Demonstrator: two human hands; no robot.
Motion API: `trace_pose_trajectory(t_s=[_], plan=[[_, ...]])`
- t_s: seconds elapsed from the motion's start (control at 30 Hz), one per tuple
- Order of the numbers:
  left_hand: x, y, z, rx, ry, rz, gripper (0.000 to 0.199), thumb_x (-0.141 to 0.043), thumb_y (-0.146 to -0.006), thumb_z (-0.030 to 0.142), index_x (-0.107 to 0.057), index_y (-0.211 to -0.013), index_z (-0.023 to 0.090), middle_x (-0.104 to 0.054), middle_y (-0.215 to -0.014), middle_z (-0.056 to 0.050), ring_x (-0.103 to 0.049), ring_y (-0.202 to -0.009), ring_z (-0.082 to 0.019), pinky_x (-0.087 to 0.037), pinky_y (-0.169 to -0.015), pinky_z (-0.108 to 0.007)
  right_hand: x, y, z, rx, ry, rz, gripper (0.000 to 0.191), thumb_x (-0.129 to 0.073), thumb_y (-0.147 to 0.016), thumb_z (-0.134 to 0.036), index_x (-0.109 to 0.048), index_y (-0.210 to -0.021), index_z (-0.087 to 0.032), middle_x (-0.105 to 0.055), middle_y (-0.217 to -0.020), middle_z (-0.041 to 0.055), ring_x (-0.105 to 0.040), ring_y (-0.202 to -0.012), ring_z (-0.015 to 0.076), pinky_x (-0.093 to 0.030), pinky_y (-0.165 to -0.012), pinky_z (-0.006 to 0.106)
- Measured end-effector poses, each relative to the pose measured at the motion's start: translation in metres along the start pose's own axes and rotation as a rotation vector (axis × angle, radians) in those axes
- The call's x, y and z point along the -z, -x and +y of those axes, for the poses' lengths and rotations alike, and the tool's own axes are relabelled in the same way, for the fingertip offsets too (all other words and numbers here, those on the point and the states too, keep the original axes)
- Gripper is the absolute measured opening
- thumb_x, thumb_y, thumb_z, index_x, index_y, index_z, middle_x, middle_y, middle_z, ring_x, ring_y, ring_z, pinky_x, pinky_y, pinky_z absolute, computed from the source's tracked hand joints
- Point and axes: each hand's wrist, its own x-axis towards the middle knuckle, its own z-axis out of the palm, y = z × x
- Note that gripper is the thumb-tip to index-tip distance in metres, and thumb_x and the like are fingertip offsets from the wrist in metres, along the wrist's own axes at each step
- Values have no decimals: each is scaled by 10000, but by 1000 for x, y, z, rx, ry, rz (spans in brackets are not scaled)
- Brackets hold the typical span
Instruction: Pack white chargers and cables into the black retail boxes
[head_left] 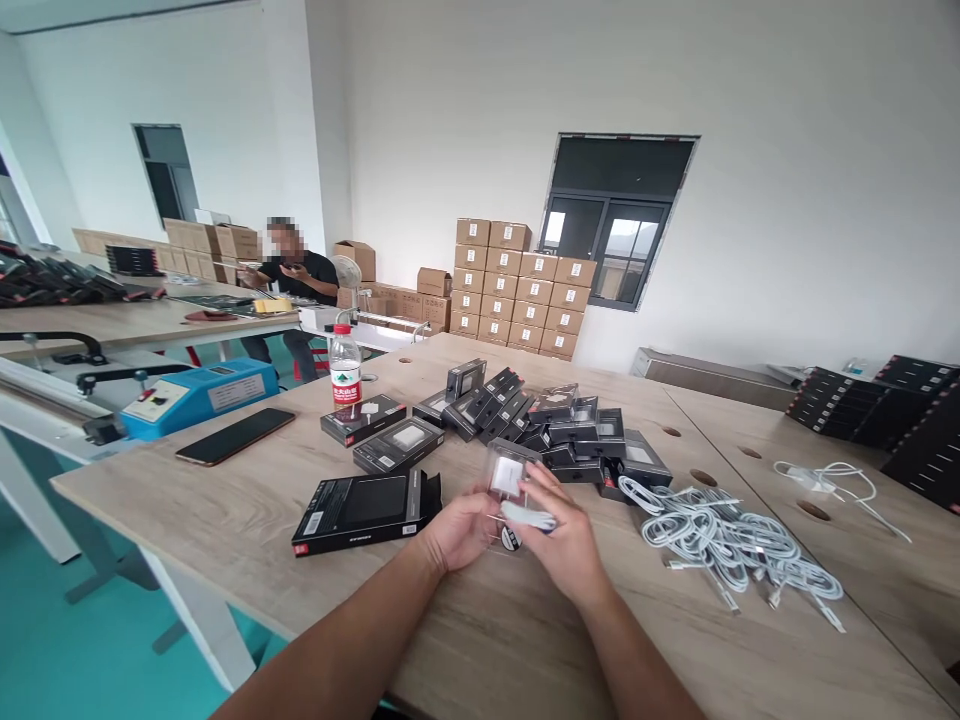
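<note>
My left hand (466, 528) is closed on the lower left side of a clear plastic tray (516, 455) that holds a white charger block (508, 475). My right hand (559, 525) is closed round a coiled white cable (529, 516), held against the tray's lower part. A round black and white mark shows below the cable. Left of my hands lies a black box (360, 510) with its end flap open. Behind the tray is a pile of black boxes (517, 410) with clear windows. Several coiled white cables (720, 540) lie in a heap to the right.
A bottle (346, 375) with a red cap, a phone (236, 436) and a blue machine (199, 395) are at the left. Black boxes (844, 405) are stacked far right. Cartons (517, 285) stand by the wall; a person (300, 275) sits at another table.
</note>
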Motion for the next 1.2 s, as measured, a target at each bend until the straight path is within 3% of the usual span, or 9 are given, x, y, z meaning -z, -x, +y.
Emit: trace_pose_trajectory(t_s=[0.13,0.33,0.47,0.57,0.7,0.83,0.93,1.07,1.2], plan=[[-4,3,2,-11,16,8,353,-658,-673,62,-744,-1010,122,-746,-875,-82,-669,-762,-188,-486,-724,-291,-2,-1,7,166,207,-158,623,-720,-769,-180,-602,-1373,-275,-477,-1518,78,-365,-1454,319,-368,-1158,562],[-12,8,6,-72,43,-33,276,-677,-652,80,-753,-909,145,-753,-871,-64,-677,-775,-169,-496,-767,-273,-4,-3,-8,252,233,-86,427,-481,-975,-204,-589,-1376,-302,-440,-1553,26,-290,-1493,259,-356,-1182,511],[-8,9,7,-44,47,-58,347,-672,-631,96,-754,-964,146,-750,-902,-73,-670,-771,-178,-497,-737,-279,-9,-1,-18,243,162,-27,384,-433,-1016,-253,-594,-1360,-309,-499,-1513,21,-311,-1485,239,-353,-1186,491],[-2,7,6,6,28,-14,387,-645,-637,88,-753,-1005,143,-748,-911,-79,-653,-745,-166,-484,-712,-266,-8,-3,-19,216,101,52,367,-382,-1028,-263,-637,-1291,-286,-626,-1381,47,-457,-1399,228,-418,-1140,454],[-2,6,3,54,40,33,458,-605,-632,26,-733,-1058,135,-738,-1102,-116,-664,-895,-177,-475,-752,-256,36,-10,0,171,177,334,410,-329,-1017,-278,-613,-1311,-244,-635,-1350,95,-545,-1304,238,-420,-1121,470],[-2,3,1,69,61,58,372,-613,-709,55,-702,-1069,89,-730,-1125,-158,-682,-924,-205,-476,-776,-281,107,-13,36,-104,691,564,456,-410,-893,-275,-626,-1274,-147,-532,-1438,178,-336,-1432,351,-274,-1133,631],[2,2,1,92,62,71,329,-620,-731,91,-690,-1052,88,-752,-1024,-147,-696,-855,-208,-484,-820,-313,125,-13,42,-303,909,681,495,-446,-823,-262,-622,-1262,-115,-408,-1526,220,-262,-1441,423,-241,-1076,699],[5,4,2,148,25,37,292,-632,-696,113,-699,-980,118,-752,-837,-91,-685,-748,-182,-491,-801,-308,84,-20,17,-200,550,545,525,-469,-876,-434,-596,-1302,-155,-501,-1451,198,-446,-1326,389,-360,-1053,601],[-3,7,-2,151,-44,29,359,-650,-664,120,-686,-1021,115,-722,-801,-72,-664,-725,-173,-490,-740,-296,35,-20,-9,-487,-179,130,679,-586,-822,-626,-528,-1368,-227,-702,-1096,114,-701,-821,258,-552,-658,371]])
